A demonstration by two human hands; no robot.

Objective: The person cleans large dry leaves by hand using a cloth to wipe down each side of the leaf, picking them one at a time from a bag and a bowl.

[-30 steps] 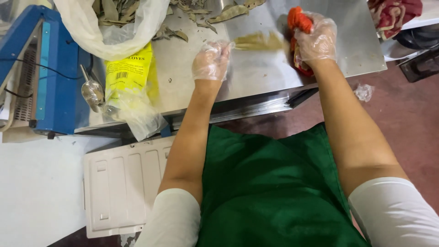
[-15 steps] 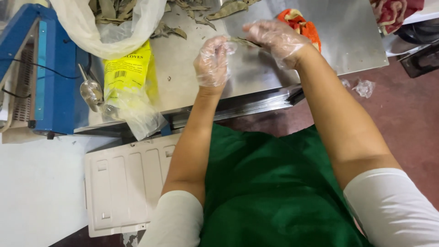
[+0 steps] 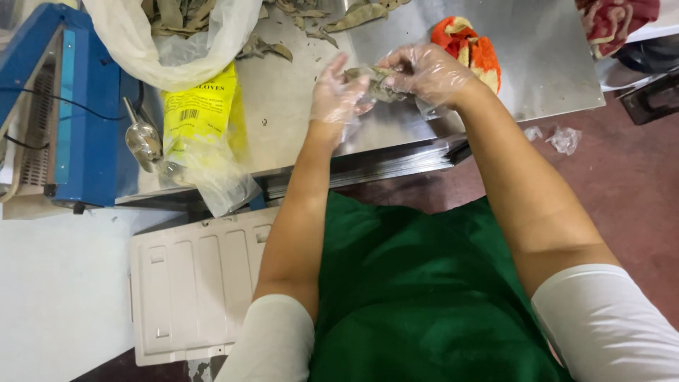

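Both my hands wear thin clear plastic gloves and meet over the steel table (image 3: 537,78). My right hand (image 3: 424,71) grips a small bunch of dried greenish leaves (image 3: 371,79). My left hand (image 3: 336,95) touches the same bunch from the left, fingers partly spread around it. An orange-and-red cloth (image 3: 470,46) lies just behind my right hand. More dried leaves (image 3: 311,28) are scattered at the far edge of the table.
A clear plastic bag of dried leaves (image 3: 177,35) sits at the back left, with a yellow packet (image 3: 201,113) and a metal scoop (image 3: 141,138) below it. A blue machine (image 3: 78,106) stands at left. A white panel (image 3: 191,283) lies on the floor, crumpled plastic (image 3: 562,138) at right.
My right hand left the orange cloth and came left to the leaves. Both hands have now closed in together on the bunch, lifted off the table.
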